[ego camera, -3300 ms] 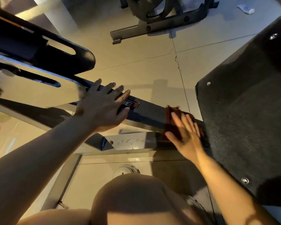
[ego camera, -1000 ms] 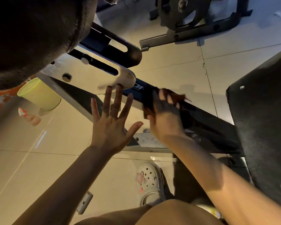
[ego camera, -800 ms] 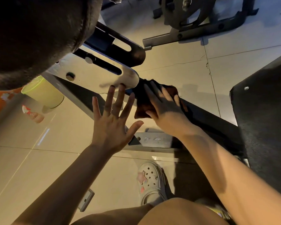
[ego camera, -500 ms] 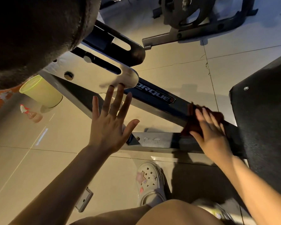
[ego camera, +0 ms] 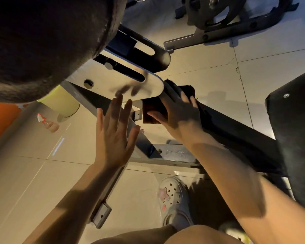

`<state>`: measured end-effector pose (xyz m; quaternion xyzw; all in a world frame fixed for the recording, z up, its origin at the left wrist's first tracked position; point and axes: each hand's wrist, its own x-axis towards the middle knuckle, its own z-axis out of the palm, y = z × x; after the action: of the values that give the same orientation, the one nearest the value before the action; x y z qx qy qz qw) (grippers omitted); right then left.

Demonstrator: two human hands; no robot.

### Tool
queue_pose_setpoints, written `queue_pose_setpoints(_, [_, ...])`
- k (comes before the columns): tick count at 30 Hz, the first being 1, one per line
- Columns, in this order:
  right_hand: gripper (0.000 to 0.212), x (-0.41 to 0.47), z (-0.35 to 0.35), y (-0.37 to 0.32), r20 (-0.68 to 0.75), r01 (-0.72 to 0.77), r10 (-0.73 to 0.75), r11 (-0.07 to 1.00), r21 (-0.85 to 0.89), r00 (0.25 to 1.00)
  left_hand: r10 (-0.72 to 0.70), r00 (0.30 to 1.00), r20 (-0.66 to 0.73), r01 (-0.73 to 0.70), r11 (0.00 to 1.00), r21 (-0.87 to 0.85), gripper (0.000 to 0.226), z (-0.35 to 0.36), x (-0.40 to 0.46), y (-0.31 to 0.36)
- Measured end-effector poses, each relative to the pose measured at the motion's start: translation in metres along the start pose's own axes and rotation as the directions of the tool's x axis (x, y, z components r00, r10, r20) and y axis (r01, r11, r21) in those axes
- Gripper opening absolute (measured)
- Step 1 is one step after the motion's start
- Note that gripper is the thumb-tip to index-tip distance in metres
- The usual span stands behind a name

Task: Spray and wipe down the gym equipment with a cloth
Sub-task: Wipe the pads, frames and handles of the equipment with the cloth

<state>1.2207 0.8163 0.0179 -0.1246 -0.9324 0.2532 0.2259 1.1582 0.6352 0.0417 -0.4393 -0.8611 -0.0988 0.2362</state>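
A dark red cloth (ego camera: 152, 110) is wrapped over the upper end of the machine's dark blue frame beam (ego camera: 236, 132), just below the silver slotted bracket plate (ego camera: 120, 80). My right hand (ego camera: 176, 110) presses flat on the cloth and grips it against the beam. Left of it, my left hand (ego camera: 115, 136) hovers with fingers spread, its fingertips close to the lower edge of the bracket plate and holding nothing. A small spray bottle (ego camera: 48, 123) with a white and red top lies on the floor at the left.
A black padded roller (ego camera: 42, 37) fills the upper left. A black seat pad (ego camera: 296, 134) stands at the right. A yellow-green cup (ego camera: 62, 103) is on the floor by the spray bottle. Another machine's base (ego camera: 224, 32) sits at the top. My white clog (ego camera: 174, 199) rests on the tiled floor.
My right hand has slid the cloth back up the beam from its lower end to just under the bracket plate. My left hand has stayed spread in about the same place.
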Motion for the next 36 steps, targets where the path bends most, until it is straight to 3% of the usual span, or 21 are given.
queue_pose_setpoints(9, [0.068, -0.073, 0.001, 0.095, 0.162, -0.223, 0.213, 0.974, 0.042, 0.963, -0.012, 0.985, 0.169, 0.009, 1.000, 0.019, 0.064, -0.005, -0.008, -0.003])
queue_pose_setpoints(13, [0.062, -0.115, 0.009, 0.126, 0.097, -0.344, 0.332, 0.923, 0.172, 0.938, -0.046, 0.975, 0.219, 0.044, 0.999, 0.016, 0.070, -0.009, -0.005, -0.002])
queue_pose_setpoints(16, [0.069, -0.117, 0.012, 0.109, 0.046, -0.394, 0.392, 0.918, 0.043, 0.919, -0.071, 0.968, 0.241, 0.078, 0.997, -0.017, 0.074, -0.010, -0.004, 0.010])
queue_pose_setpoints(20, [0.065, -0.087, 0.012, 0.055, -0.060, -0.285, 0.282, 0.957, -0.048, 0.957, -0.066, 0.969, 0.239, 0.077, 0.996, -0.036, 0.076, -0.012, -0.004, 0.016])
queue_pose_setpoints(23, [0.069, -0.041, 0.010, 0.008, 0.002, -0.205, 0.209, 0.961, -0.187, 0.978, -0.060, 0.970, 0.235, 0.073, 0.996, -0.050, 0.078, -0.019, -0.004, 0.012])
queue_pose_setpoints(26, [0.076, 0.002, 0.009, -0.023, -0.009, -0.097, 0.097, 0.974, -0.204, 0.995, -0.043, 0.973, 0.226, 0.060, 0.996, -0.065, 0.076, -0.018, -0.004, 0.013])
queue_pose_setpoints(30, [0.078, 0.004, 0.030, 0.003, -0.243, 0.020, -0.068, 0.981, -0.191, 0.968, 0.000, 0.980, 0.201, -0.006, 1.000, 0.029, 0.074, -0.005, -0.005, 0.009])
queue_pose_setpoints(34, [0.064, -0.039, 0.039, 0.056, -0.312, 0.074, -0.143, 0.972, -0.224, 0.939, 0.089, 0.993, 0.074, -0.098, 0.986, 0.137, 0.073, 0.008, -0.008, -0.002])
queue_pose_setpoints(36, [0.064, -0.066, 0.039, 0.090, -0.255, 0.023, -0.060, 0.989, -0.146, 0.965, 0.203, 0.978, 0.047, -0.208, 0.965, 0.162, 0.070, 0.014, -0.013, -0.002])
